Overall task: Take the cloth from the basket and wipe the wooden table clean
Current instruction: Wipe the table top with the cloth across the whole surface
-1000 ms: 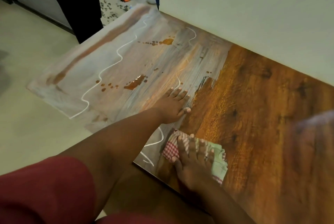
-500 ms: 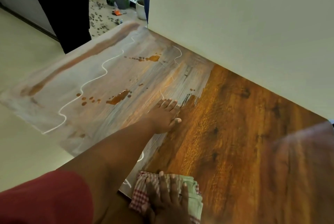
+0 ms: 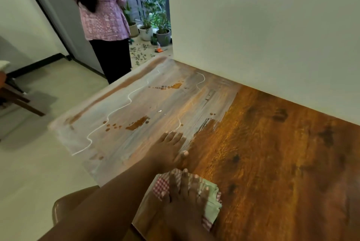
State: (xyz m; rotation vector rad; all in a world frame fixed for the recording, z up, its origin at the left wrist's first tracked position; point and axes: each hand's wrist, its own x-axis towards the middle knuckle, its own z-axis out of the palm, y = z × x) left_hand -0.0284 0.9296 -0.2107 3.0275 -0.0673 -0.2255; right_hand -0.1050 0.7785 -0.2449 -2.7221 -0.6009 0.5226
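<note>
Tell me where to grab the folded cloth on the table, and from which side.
Take the cloth by its free green right-hand edge, coming from the right over bare wood. It lies flat and folded near the table's front edge, and the right hand presses down on its middle and left part, so only that right side shows uncovered. Pinch through the folded layers there, probably thumb underneath.

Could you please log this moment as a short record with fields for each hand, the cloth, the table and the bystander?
left hand: flat on the wooden table, fingers straight
right hand: pressing the red-checked and green folded cloth, fingers spread
table state: brown spills and white wavy lines on the hazy far-left half; right half looks clean
bystander: person in a lilac patterned top past the far end
</note>
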